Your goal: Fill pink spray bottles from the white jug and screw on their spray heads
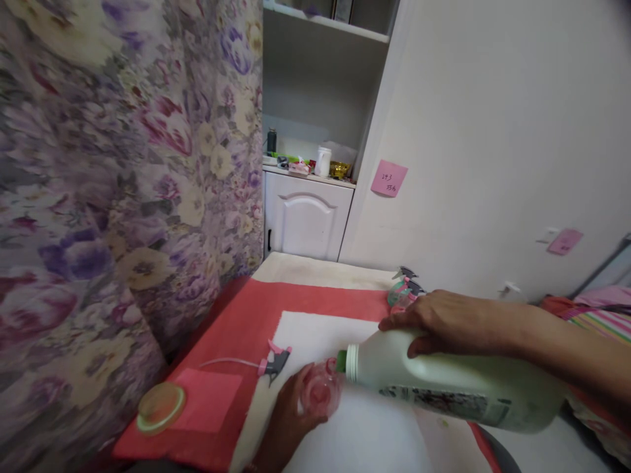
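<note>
My left hand point(290, 410) is wrapped round a clear pink spray bottle point(321, 393) with its top off, low over the white cloth. With my right hand point(428, 322) I grip a large pale green jug point(444, 378), tipped onto its side. The jug's green spout point(342, 360) meets the mouth of the pink bottle. Whether liquid flows is too blurred to tell. A grey and pink trigger sprayer head point(275, 362) with a thin tube lies left of my left hand. Farther left is a round pale green lid point(160, 408).
A red and white cloth point(221, 368) covers the table. Other spray bottles point(400, 295) stand at its back right, partly behind my right hand. A floral curtain point(123, 197) hangs at the left; a white cabinet point(310, 220) stands behind. Pink notes point(389, 178) are on the wall.
</note>
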Tool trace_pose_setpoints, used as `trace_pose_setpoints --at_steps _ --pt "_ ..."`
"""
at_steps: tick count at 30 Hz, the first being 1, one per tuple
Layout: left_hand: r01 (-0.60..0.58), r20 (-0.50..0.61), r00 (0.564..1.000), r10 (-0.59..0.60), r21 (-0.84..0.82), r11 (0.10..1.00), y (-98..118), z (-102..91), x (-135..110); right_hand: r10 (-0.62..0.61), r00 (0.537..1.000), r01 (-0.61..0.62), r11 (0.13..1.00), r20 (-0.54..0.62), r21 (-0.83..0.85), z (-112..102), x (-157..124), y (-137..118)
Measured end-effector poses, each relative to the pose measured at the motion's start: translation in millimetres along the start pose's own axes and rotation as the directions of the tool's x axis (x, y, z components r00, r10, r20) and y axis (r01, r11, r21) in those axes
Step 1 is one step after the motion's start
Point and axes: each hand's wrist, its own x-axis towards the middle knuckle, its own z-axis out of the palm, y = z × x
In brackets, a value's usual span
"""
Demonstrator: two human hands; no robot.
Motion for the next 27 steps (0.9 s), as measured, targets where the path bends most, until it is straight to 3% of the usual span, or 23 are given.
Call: trace_pose_setpoints --at_steps 8,13,18,27 --pt "0.039 0.007 0.999 -0.038 -0.063 0.997 2.3 0.7 -0.8 0.009 1.000 -0.009 1.000 0.005 0.000 -1.5 0.0 -2.2" --pt "0.050 0.070 0.997 -0.045 -0.072 0.996 3.9 -2.3 -0.7 0.021 1.000 -0.021 1.000 0.018 -0.009 -3.8 0.9 -4.7" --pt "0.041 0.001 0.999 -0.041 -0.051 0.998 3.0 -0.5 -0.6 0.000 1.000 0.000 1.000 0.013 -0.010 -3.4 1.2 -2.8" --pt "0.035 0.051 0.998 -0.031 -0.076 0.996 9.0 -3.3 0.5 0.020 1.000 -0.020 1.000 0.007 -0.003 -2.9 1.6 -3.7"
